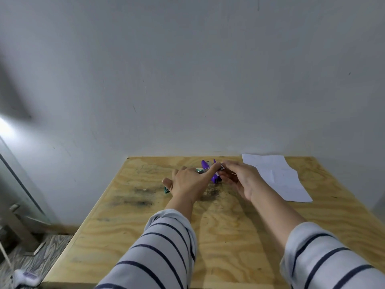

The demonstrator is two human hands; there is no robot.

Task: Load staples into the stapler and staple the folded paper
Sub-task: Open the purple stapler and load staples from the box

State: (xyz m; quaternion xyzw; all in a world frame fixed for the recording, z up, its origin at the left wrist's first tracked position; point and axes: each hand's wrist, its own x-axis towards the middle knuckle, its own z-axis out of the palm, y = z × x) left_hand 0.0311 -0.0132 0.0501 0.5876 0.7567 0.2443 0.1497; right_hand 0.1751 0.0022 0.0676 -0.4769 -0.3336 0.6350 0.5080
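Observation:
A purple stapler (pixel 214 177) stands opened near the far middle of the plywood table (pixel 229 226), its top flipped up. My left hand (pixel 187 182) reaches to it, the index finger stretched along its metal magazine. My right hand (pixel 239 178) pinches a small metal strip of staples (pixel 222 166) at the magazine's upper end. A green staple box (pixel 166 190) lies under my left palm, mostly hidden. The white folded paper (pixel 277 176) lies flat at the far right of the table.
A grey-white wall stands directly behind the table's far edge. The table has dark smudges at centre left. To the left, the floor shows a metal frame and a white object (pixel 27 278) with a cord.

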